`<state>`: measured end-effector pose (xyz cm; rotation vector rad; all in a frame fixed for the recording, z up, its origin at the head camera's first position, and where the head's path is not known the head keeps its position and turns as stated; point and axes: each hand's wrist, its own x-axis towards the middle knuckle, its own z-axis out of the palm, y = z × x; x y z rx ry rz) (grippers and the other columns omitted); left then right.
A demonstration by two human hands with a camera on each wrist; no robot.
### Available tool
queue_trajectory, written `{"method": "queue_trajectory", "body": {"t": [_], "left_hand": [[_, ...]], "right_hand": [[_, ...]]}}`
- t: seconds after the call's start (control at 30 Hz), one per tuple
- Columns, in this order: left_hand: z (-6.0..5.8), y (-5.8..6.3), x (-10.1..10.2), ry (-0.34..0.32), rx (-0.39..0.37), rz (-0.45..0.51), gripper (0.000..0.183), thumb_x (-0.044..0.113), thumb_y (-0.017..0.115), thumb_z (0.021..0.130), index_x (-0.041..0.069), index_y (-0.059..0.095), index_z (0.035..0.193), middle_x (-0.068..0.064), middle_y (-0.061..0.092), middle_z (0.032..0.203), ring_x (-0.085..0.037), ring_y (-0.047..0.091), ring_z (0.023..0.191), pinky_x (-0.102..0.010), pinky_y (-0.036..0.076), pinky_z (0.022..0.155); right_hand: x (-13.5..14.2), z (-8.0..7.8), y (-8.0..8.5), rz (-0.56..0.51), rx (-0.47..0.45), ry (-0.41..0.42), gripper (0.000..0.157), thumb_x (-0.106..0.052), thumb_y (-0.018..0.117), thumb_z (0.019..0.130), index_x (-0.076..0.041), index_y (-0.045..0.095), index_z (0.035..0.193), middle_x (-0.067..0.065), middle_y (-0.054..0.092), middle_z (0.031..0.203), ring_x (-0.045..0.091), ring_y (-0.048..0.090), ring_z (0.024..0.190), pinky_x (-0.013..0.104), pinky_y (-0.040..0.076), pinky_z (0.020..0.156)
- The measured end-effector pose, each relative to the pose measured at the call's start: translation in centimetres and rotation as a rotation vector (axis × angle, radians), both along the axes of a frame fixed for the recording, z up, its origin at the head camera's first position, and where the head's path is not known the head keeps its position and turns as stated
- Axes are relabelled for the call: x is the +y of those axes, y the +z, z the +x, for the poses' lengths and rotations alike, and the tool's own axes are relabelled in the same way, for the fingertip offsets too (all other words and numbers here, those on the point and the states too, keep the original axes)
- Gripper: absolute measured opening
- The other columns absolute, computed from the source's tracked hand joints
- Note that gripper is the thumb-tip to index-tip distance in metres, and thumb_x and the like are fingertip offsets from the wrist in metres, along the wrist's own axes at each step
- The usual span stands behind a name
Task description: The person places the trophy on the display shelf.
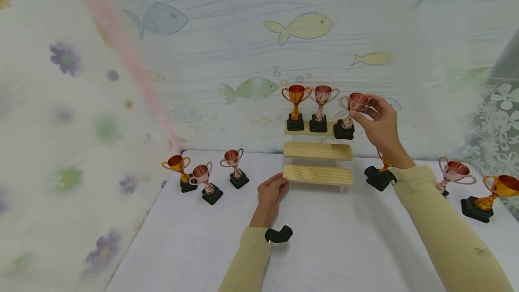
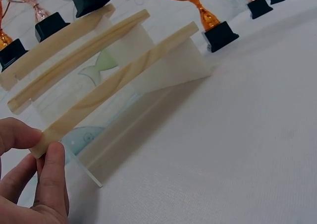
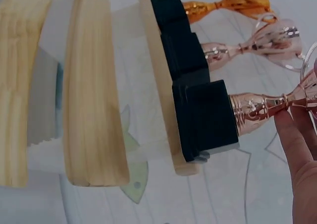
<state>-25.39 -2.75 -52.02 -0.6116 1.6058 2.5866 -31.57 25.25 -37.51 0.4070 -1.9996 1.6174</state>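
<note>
My right hand (image 1: 381,123) holds a rose-gold trophy cup (image 1: 358,101) by its cup and handle, tilted slightly. Its black base is at the right end of the top board (image 3: 183,168) of a three-step wooden rack; whether it bears fully on the board I cannot tell. Left of it on that board stand a gold trophy (image 1: 296,108) and a pink trophy (image 1: 323,98), both upright. With thumb and fingers, my left hand (image 1: 270,195) pinches the left end of the bottom board (image 2: 111,87). The middle board (image 1: 318,151) bears nothing.
On the white table (image 1: 316,247), left of the rack, stand a gold trophy (image 1: 176,164) and two pink ones. To the right are a gold trophy (image 2: 198,11) partly hidden by my right forearm in the head view, a pink trophy (image 1: 454,172) and another gold one (image 1: 486,197). A fish-patterned curtain hangs behind.
</note>
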Motion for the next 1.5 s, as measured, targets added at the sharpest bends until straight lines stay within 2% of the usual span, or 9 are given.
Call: {"method": "queue_trajectory", "body": {"t": [0.27,0.43,0.63,0.8,1.07,1.5], "left_hand": [[-0.1,0.2,0.0,-0.007,-0.006,0.008,0.035,-0.007,0.07,0.086,-0.009,0.069,0.121,-0.025,0.068,0.121,-0.017,0.071,0.092,-0.028,0.061,0.085],[-0.1,0.3,0.0,-0.004,-0.001,0.014,0.035,-0.007,0.069,0.086,-0.009,0.069,0.121,-0.025,0.069,0.12,-0.017,0.071,0.092,-0.027,0.061,0.084],[-0.1,0.2,-0.1,-0.012,-0.006,0.013,0.035,-0.007,0.068,0.087,-0.009,0.068,0.122,-0.025,0.068,0.122,-0.017,0.071,0.093,-0.027,0.06,0.085],[-0.1,0.0,-0.1,-0.016,0.0,0.015,0.036,-0.006,0.069,0.087,-0.009,0.068,0.122,-0.025,0.068,0.122,-0.018,0.071,0.094,-0.028,0.06,0.086],[0.0,0.0,-0.2,-0.011,-0.01,0.014,0.036,-0.007,0.069,0.087,-0.009,0.068,0.122,-0.026,0.068,0.122,-0.019,0.071,0.096,-0.029,0.06,0.088],[-0.1,0.0,-0.2,-0.013,-0.022,0.007,0.035,-0.006,0.07,0.086,-0.008,0.069,0.122,-0.024,0.068,0.122,-0.018,0.071,0.094,-0.028,0.06,0.087]], "right_hand": [[-0.1,-1.3,0.2,-0.035,-0.024,0.05,0.045,0.007,0.068,0.092,0.002,0.056,0.135,-0.005,0.058,0.113,0.004,0.062,0.099,0.011,0.053,0.083],[-0.1,-1.8,0.4,-0.012,-0.038,0.063,0.045,0.006,0.067,0.093,0.001,0.055,0.136,-0.007,0.058,0.113,0.003,0.062,0.1,0.01,0.052,0.083],[0.1,-2.3,0.5,0.018,-0.094,0.063,0.045,-0.002,0.068,0.095,-0.002,0.053,0.138,-0.008,0.057,0.116,0.003,0.061,0.103,0.011,0.053,0.082],[0.2,-2.7,0.6,0.003,-0.141,0.076,0.043,-0.006,0.069,0.096,-0.005,0.054,0.136,-0.007,0.058,0.117,0.003,0.061,0.104,0.012,0.054,0.081],[-0.1,-3.0,0.6,-0.058,-0.128,0.11,0.038,-0.003,0.07,0.094,-0.004,0.058,0.13,-0.004,0.06,0.114,0.007,0.064,0.102,0.013,0.056,0.08],[-0.1,-3.3,0.5,-0.076,-0.132,0.108,0.036,-0.003,0.071,0.093,-0.005,0.06,0.128,-0.004,0.061,0.112,0.007,0.066,0.1,0.014,0.056,0.08]]}}
